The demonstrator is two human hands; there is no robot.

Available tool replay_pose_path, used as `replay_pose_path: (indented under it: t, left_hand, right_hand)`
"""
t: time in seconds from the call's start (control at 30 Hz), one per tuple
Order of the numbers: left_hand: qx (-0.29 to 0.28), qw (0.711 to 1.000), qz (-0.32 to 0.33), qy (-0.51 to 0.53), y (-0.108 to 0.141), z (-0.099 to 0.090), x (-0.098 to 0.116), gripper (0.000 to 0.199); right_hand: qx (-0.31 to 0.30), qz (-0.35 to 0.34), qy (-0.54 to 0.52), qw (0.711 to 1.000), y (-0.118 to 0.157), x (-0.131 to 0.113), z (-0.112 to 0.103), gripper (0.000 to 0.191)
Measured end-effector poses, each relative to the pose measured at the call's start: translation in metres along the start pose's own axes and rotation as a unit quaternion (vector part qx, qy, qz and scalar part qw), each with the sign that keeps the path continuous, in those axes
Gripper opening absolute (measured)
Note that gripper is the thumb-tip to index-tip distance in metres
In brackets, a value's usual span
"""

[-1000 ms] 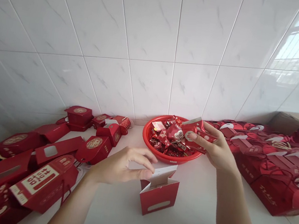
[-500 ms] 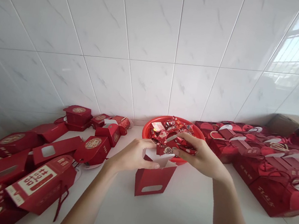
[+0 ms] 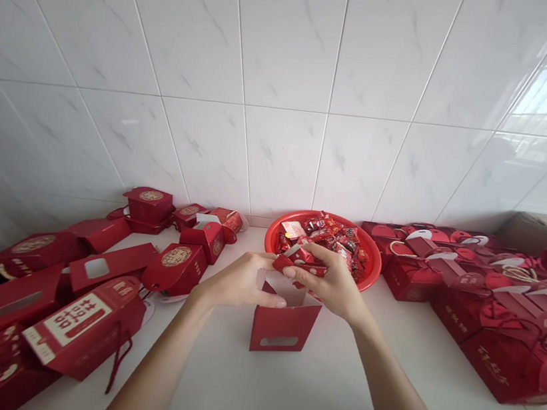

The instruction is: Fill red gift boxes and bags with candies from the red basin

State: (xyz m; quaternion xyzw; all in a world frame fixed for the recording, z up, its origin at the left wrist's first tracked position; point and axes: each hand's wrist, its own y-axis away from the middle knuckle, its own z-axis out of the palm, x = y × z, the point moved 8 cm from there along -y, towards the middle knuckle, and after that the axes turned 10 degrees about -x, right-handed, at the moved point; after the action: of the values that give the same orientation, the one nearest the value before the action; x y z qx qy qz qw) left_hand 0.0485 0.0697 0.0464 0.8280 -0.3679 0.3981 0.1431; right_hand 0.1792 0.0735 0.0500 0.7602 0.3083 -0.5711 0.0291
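A red gift box (image 3: pixel 282 327) stands upright on the white table, its top flaps raised and a slot-shaped window low on its front. My left hand (image 3: pixel 248 282) grips the box's upper left edge, thumb in front. Just above the box's mouth, my right hand (image 3: pixel 327 276) is closed around red-wrapped candies (image 3: pixel 299 257); how many they are I cannot make out. Behind both hands, against the wall, sits a round red basin (image 3: pixel 373 258) with many wrapped candies (image 3: pixel 349 242) in it.
Red boxes of several shapes lie on the left, among them a box with a white label (image 3: pixel 74 320) and a cord. Rows of closed red boxes (image 3: pixel 476 346) with handles fill the right. A cardboard box (image 3: pixel 526 232) stands at the far right, and a tiled wall (image 3: pixel 281 145) rises behind.
My right hand has moved left and away from the basin, bringing the candies over the box's opening. The left hand keeps its hold on the box. The view has shifted slightly.
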Motion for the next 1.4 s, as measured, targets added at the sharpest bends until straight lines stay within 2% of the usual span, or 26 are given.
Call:
replay_pose_path:
  t: [0.1, 0.2, 0.3, 0.47, 0.63, 0.8, 0.83, 0.93, 1.0, 1.2, 1.3, 1.4]
  left_hand:
    - [-0.005, 1.000, -0.008, 0.004, 0.000, 0.000, -0.003, 0.030]
    - [0.002, 1.000, -0.027, 0.001, 0.000, -0.002, -0.010, 0.047]
    - [0.012, 0.999, -0.046, 0.005, 0.000, -0.004, -0.016, 0.059]
    - [0.011, 0.999, -0.025, 0.027, -0.002, -0.003, -0.015, 0.055]
    - [-0.001, 1.000, 0.003, 0.020, -0.002, -0.001, -0.011, 0.037]
    - [0.001, 1.000, -0.009, 0.012, -0.002, -0.004, -0.017, 0.053]
    - [-0.001, 1.000, -0.012, 0.010, -0.002, -0.004, -0.018, 0.053]
    - [-0.015, 1.000, -0.010, 0.007, -0.003, -0.002, -0.020, 0.047]
    - [-0.020, 1.000, -0.011, 0.008, -0.003, -0.002, -0.021, 0.047]
    - [-0.020, 0.997, -0.061, 0.028, 0.001, -0.007, -0.031, 0.053]
    - [-0.045, 0.998, -0.048, 0.013, 0.003, -0.006, -0.027, 0.055]
    - [-0.014, 0.999, -0.036, -0.020, 0.004, -0.010, -0.024, 0.045]
  right_hand:
    - [0.006, 0.010, 0.018, 1.000, -0.003, 0.007, 0.002, 0.036]
    - [0.026, -0.008, 0.046, 0.999, -0.002, 0.003, -0.003, 0.036]
    - [0.048, -0.013, 0.014, 0.999, 0.001, -0.003, -0.008, 0.036]
    - [0.090, -0.047, -0.100, 0.990, 0.001, -0.008, 0.000, 0.030]
    - [0.073, -0.052, -0.121, 0.989, -0.007, -0.004, 0.018, 0.031]
    - [0.103, -0.039, -0.108, 0.988, -0.003, -0.004, 0.005, 0.035]
    - [0.090, -0.037, -0.098, 0.990, -0.003, -0.004, 0.003, 0.034]
    - [-0.001, -0.038, -0.041, 0.998, -0.004, -0.005, 0.007, 0.028]
    - [-0.030, -0.049, -0.001, 0.998, -0.004, -0.005, 0.009, 0.027]
    - [0.031, -0.045, 0.033, 0.998, 0.000, -0.006, -0.012, 0.026]
    - [0.049, -0.040, 0.029, 0.998, 0.005, -0.009, -0.029, 0.028]
    - [0.050, -0.031, 0.034, 0.998, 0.009, -0.008, -0.043, 0.032]
